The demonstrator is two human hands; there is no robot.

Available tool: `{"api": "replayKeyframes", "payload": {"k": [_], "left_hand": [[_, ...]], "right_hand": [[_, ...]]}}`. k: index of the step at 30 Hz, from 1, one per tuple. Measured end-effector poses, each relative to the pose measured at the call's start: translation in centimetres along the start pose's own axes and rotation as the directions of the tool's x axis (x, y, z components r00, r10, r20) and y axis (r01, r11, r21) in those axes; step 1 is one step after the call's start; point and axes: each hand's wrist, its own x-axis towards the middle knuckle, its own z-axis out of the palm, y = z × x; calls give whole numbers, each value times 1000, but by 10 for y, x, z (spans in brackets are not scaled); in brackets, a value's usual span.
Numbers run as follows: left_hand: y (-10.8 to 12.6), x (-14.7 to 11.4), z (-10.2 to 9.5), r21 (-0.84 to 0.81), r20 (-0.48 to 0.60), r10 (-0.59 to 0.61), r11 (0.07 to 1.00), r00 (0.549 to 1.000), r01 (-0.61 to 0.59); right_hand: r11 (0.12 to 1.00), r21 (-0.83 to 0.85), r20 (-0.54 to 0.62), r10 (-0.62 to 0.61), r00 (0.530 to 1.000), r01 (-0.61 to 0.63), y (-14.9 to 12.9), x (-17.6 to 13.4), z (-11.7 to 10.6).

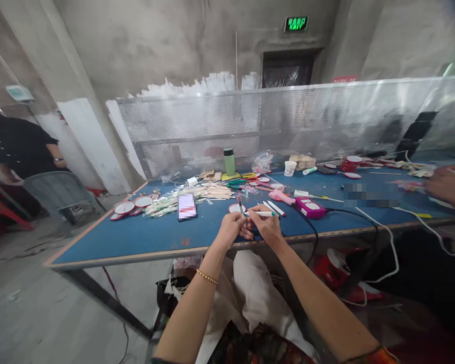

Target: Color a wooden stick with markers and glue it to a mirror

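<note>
At the table's front edge, my left hand (232, 228) is closed in a pinch. A thin dark, reddish-tipped stick (240, 203) rises from its fingers; its lower part is hidden. In my right hand (268, 227) is a white marker pen (261, 214) with a green end, lying nearly level, its other end close to the left fingertips. Behind the hands lies a round white disc with a red rim (235, 208), partly covered. Two more white markers (276, 208) lie just beyond the right hand, one with a dark red end.
A phone (187, 206) and a pile of thin wooden sticks (212, 191) lie to the left. Beyond are pliers (235, 185), a green bottle (229, 162) and a paper cup (289, 168). At right are a purple box (310, 208), cables and another person's hand (449, 184).
</note>
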Motion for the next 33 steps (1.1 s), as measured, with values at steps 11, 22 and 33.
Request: {"api": "replayKeyframes", "payload": {"k": [11,22,33], "left_hand": [[1,-2,3,34,-6,32,999,999,-32],[0,-1,3,20,3,36,999,999,-37],[3,-4,6,21,-14,36,999,999,-35]], "right_hand": [[999,7,-38,-34,999,34,2,-1,1],[997,-48,-70,-68,995,64,8,-3,1],[994,-61,-71,-97,993,93,8,-4,1]]}}
